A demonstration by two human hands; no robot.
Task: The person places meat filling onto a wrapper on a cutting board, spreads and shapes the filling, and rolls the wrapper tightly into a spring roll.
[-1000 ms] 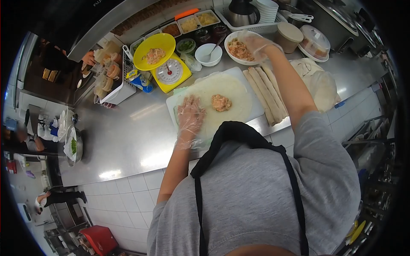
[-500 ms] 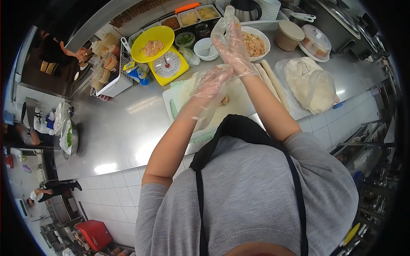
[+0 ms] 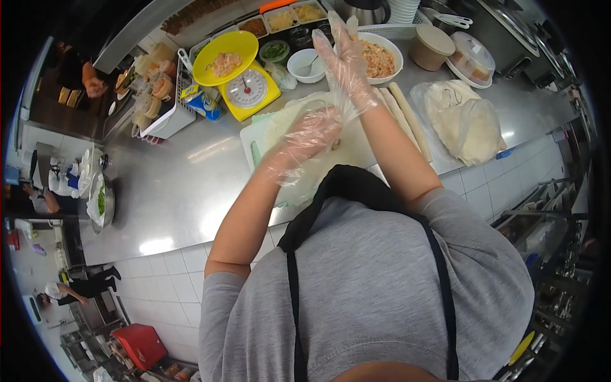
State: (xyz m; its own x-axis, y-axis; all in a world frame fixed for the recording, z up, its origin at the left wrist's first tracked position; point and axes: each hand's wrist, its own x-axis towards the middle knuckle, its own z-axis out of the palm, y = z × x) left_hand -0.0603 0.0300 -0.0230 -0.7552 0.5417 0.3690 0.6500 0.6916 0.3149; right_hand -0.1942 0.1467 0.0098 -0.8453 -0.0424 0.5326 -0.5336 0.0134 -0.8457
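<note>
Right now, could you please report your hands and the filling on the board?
Right hand raised, open. Left hand near right glove's cuff. Filling mostly hidden.

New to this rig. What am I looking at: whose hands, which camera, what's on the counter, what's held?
No robot here: a person works in clear plastic gloves. All the pictures come from one camera on the person's head, looking forward and down.

The right hand is raised with its fingers spread, holding nothing visible. The left hand is by its wrist; whether it grips the plastic there, I can't tell.

Below, on the steel counter, a pale sheet lies on a board, with a lump of filling partly hidden by the left hand. Around it are a scale with filling in its yellow pan, a bowl of similar mix, pale rolls and a plastic bag.
</note>
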